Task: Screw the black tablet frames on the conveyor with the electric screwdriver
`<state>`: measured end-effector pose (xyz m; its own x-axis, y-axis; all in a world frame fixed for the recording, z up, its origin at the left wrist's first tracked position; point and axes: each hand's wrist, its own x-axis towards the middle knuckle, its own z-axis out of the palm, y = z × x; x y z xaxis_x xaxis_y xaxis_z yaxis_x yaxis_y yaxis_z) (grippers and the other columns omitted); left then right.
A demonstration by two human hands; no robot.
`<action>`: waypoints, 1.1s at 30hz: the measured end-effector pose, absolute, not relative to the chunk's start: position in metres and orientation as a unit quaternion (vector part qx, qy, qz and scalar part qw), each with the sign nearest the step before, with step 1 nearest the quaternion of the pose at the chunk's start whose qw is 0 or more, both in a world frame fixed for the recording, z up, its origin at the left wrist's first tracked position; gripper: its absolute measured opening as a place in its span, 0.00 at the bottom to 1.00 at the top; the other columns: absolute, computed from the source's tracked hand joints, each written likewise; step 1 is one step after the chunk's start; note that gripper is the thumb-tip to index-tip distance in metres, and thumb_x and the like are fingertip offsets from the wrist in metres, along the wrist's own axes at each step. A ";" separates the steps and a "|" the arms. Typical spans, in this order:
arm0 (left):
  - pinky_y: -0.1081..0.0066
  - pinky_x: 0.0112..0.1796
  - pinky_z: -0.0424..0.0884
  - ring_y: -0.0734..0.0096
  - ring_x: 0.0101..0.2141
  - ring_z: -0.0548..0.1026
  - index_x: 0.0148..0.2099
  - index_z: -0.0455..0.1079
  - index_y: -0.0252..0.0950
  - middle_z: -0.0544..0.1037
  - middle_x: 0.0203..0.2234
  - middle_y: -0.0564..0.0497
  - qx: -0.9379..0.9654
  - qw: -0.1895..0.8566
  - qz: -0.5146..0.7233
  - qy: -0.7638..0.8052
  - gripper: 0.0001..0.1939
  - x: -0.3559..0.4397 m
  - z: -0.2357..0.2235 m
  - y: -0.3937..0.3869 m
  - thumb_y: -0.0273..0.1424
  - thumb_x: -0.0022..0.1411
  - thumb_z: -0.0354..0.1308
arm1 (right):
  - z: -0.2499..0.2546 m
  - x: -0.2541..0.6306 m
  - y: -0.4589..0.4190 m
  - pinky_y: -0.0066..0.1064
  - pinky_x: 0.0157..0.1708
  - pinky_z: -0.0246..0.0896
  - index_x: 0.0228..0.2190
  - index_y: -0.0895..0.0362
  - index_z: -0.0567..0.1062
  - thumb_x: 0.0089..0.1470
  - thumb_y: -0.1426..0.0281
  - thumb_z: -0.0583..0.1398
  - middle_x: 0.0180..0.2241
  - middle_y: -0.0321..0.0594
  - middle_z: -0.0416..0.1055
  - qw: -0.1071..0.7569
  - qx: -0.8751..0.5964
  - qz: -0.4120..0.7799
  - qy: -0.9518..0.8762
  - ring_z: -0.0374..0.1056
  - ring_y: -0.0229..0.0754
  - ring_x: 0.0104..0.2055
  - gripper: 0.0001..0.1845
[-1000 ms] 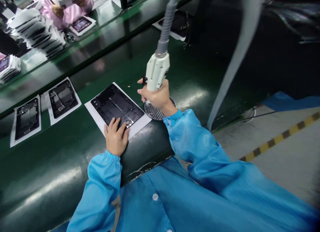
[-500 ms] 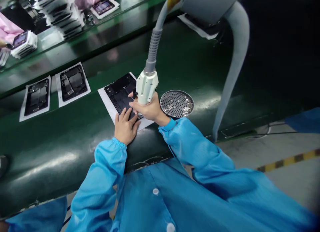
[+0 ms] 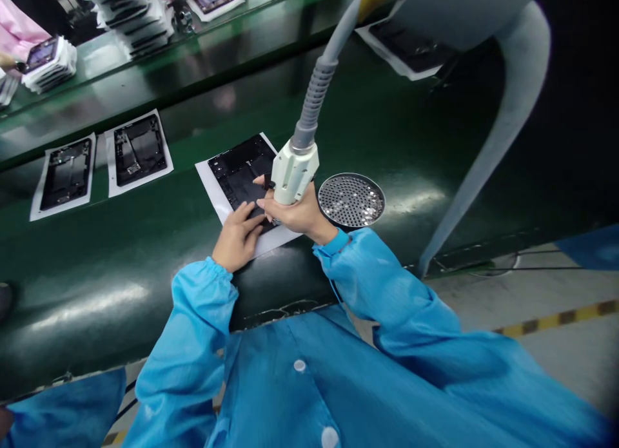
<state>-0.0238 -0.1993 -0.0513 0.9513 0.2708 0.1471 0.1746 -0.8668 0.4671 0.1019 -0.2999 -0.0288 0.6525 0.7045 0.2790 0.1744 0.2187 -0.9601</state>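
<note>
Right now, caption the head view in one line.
Left hand steadies a black device panel while the right hand grips a white hose-fed tool.

Right hand (image 3: 294,214): moved left, off the round metal tray, and now sits just beside it.
White tool (image 3: 293,174): went along with that hand. Its tip was by the side of the black panel (image 3: 239,174) and is now over the panel's low corner.
Round metal tray (image 3: 351,200): the whole of it shows now — no hand covers it.
Left hand (image 3: 236,237): the fingers pointed up at the panel before. Now they lie more sideways, toward the right hand.
White sheet (image 3: 210,190): turned a bit, with the panel on it — it lines up more with the sheets beside it.
</note>
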 end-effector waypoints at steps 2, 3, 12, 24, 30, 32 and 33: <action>0.59 0.55 0.68 0.60 0.53 0.72 0.48 0.75 0.35 0.75 0.52 0.44 0.931 0.255 0.181 0.190 0.16 -0.032 -0.050 -0.181 0.28 0.62 0.51 | -0.028 0.102 -0.301 0.32 0.23 0.64 0.31 0.58 0.71 0.44 0.67 0.64 0.16 0.31 0.64 0.682 -0.596 0.210 -0.368 0.62 0.36 0.19 0.12; 0.61 0.52 0.71 0.62 0.48 0.76 0.46 0.76 0.34 0.78 0.47 0.44 0.909 0.260 0.213 0.247 0.15 -0.037 -0.049 -0.172 0.29 0.61 0.52 | -0.028 0.102 -0.301 0.32 0.22 0.64 0.32 0.59 0.71 0.44 0.67 0.64 0.17 0.32 0.64 0.680 -0.599 0.215 -0.363 0.62 0.35 0.19 0.12; 0.67 0.28 0.72 0.60 0.25 0.78 0.29 0.74 0.36 0.78 0.22 0.47 0.815 0.272 0.069 0.507 0.22 -0.043 -0.029 -0.153 0.52 0.49 0.60 | -0.028 0.107 -0.294 0.30 0.30 0.65 0.26 0.58 0.70 0.43 0.67 0.64 0.22 0.34 0.65 0.656 -0.597 0.189 -0.422 0.63 0.35 0.26 0.10; 0.74 0.23 0.55 0.74 0.19 0.63 0.18 0.62 0.36 0.64 0.13 0.55 0.831 0.332 0.145 0.422 0.15 -0.030 -0.039 -0.162 0.38 0.48 0.57 | -0.014 0.111 -0.307 0.30 0.24 0.64 0.28 0.58 0.72 0.44 0.63 0.63 0.19 0.33 0.65 0.705 -0.607 0.148 -0.335 0.63 0.35 0.22 0.12; 0.79 0.22 0.57 0.81 0.18 0.61 0.23 0.55 0.37 0.63 0.15 0.60 0.709 0.395 0.354 0.464 0.09 -0.012 -0.043 -0.130 0.27 0.46 0.55 | -0.022 0.126 -0.322 0.32 0.20 0.63 0.31 0.59 0.74 0.41 0.67 0.66 0.16 0.32 0.65 0.708 -0.612 0.182 -0.303 0.62 0.36 0.18 0.13; 0.80 0.21 0.57 0.82 0.17 0.60 0.25 0.55 0.38 0.62 0.14 0.61 0.709 0.384 0.362 0.468 0.09 0.001 -0.040 -0.108 0.26 0.47 0.55 | -0.028 0.127 -0.319 0.32 0.22 0.64 0.25 0.58 0.73 0.41 0.66 0.66 0.15 0.34 0.66 0.681 -0.625 0.195 -0.327 0.64 0.37 0.18 0.10; 0.80 0.21 0.56 0.82 0.16 0.59 0.26 0.55 0.38 0.61 0.13 0.62 0.710 0.379 0.364 0.469 0.09 0.009 -0.037 -0.096 0.26 0.48 0.55 | -0.029 0.126 -0.317 0.32 0.23 0.65 0.23 0.58 0.72 0.41 0.66 0.65 0.15 0.35 0.67 0.670 -0.630 0.200 -0.337 0.64 0.38 0.18 0.09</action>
